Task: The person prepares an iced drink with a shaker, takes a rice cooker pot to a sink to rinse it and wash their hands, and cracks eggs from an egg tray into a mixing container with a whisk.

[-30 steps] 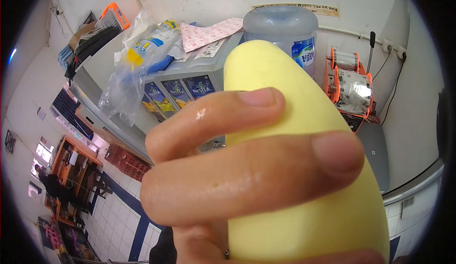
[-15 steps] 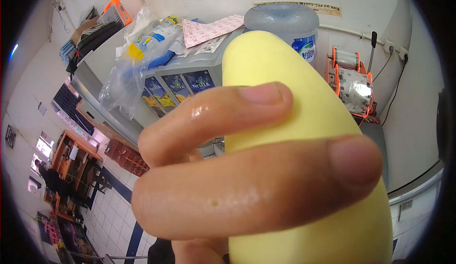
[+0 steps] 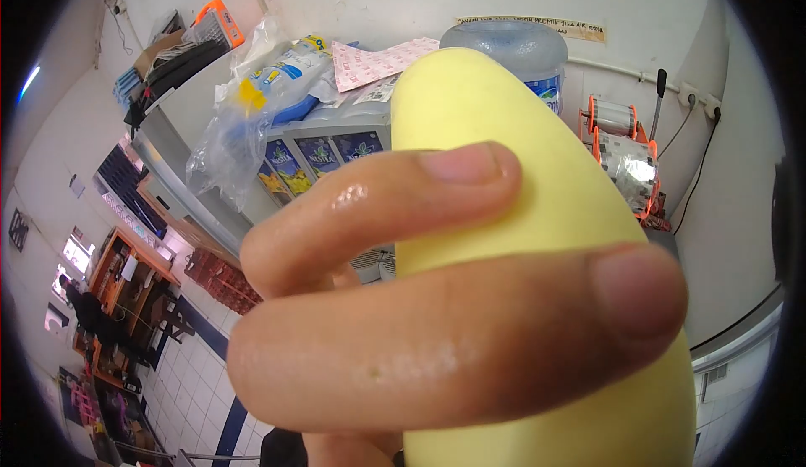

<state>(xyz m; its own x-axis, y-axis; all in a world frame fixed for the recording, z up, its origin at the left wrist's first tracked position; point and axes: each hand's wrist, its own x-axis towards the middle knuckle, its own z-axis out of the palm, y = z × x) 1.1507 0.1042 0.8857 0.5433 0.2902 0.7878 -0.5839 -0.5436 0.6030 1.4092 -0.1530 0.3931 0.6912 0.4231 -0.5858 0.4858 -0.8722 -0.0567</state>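
Observation:
Very close to the camera, a smooth pale yellow rounded object with a narrower top fills the middle of the head view. Its lower end runs out of the frame, and I cannot tell what it is. My right hand, as it appears from the curl of the fingers, is closed around it. Two wet, shiny fingers come round from the left side and press their tips on its near face. Part of another finger shows at the bottom edge; palm and thumb are hidden. My left hand is not in view.
Behind stands a grey Nestea dispenser with plastic packaging and pink patterned paper on top. A large water bottle is beside it. Film rolls sit at right. Far left, a person is near orange shelving.
The background has shifted slightly right, and the yellow object now covers more of the water bottle. The grip looks the same, with the fingers a touch lower.

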